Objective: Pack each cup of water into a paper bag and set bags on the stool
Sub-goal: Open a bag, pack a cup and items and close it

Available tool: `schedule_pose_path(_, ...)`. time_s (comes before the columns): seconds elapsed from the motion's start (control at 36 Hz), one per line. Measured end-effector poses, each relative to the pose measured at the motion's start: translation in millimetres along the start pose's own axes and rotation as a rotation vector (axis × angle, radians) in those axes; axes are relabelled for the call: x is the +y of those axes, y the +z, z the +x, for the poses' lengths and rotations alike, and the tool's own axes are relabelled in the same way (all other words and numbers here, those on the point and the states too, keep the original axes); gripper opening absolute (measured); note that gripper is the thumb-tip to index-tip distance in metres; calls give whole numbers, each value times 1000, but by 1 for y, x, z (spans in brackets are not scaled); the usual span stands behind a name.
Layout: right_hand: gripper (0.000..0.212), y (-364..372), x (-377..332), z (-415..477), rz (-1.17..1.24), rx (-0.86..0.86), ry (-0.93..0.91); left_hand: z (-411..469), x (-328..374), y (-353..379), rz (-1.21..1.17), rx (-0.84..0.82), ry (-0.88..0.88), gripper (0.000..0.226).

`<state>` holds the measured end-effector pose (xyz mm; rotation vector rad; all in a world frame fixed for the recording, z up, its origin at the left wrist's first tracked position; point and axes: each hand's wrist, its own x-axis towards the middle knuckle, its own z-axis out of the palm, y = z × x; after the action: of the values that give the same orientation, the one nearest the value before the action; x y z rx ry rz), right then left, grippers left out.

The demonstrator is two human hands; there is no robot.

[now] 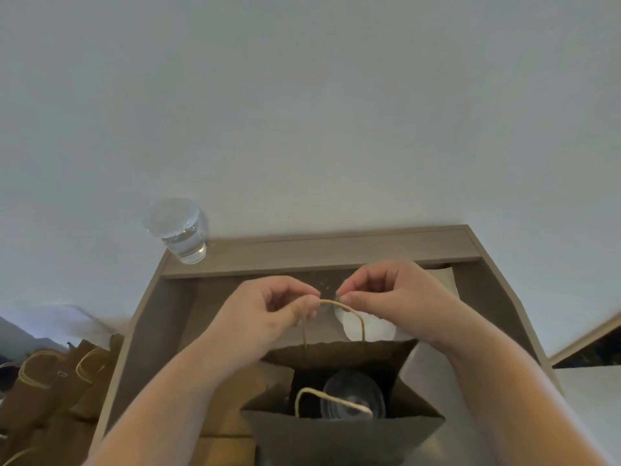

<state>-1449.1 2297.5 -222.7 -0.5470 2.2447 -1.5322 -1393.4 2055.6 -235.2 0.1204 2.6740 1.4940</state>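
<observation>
Brown paper bag (pixel 342 432) with twisted cord handles stands open on the desk, directly under both hands and nearer the person than they are. The left hand (pixel 268 311) pinches the top of the far cord handle (pixel 349 311) between thumb and forefinger. The right hand (pixel 386 297) appears to pinch the same loop just beside it, so the fingertips almost meet. Both hands are about equally near. The loop runs left to right, and its two legs drop straight down to the bag's far wall, so a lift would probably go straight up.

Inside the bag sits a clear lidded plastic cup (pixel 353 391), upright and seen from above. The near cord handle (pixel 332 398) droops across the bag's mouth above it. A second clear cup of water (pixel 181 230) stands well apart on the far left corner of the grey-brown wooden desk (pixel 336 253). White paper (pixel 369 327) lies behind the bag, and more brown bags (pixel 50 381) are heaped low on the left. I cannot make out a stool.
</observation>
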Motion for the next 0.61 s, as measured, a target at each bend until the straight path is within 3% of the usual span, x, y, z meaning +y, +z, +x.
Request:
schedule_pose_path(0.17, 7, 18, -1, -9, -136, 96, -93, 1, 4, 7, -28, -108, 33, 18)
schedule_pose_path(0.31, 4, 24, 7, -17, -148, 136, -143, -2, 1, 7, -30, -54, 82, 17)
schedule_pose_path(0.47, 34, 26, 8, -23, -262, 204, -243, -3, 2, 7, -138, -112, 58, 28)
schedule_pose_path(0.61, 16, 31, 7, -20, -199, 209, -242, -3, 4, 9, -265, -209, 22, 25)
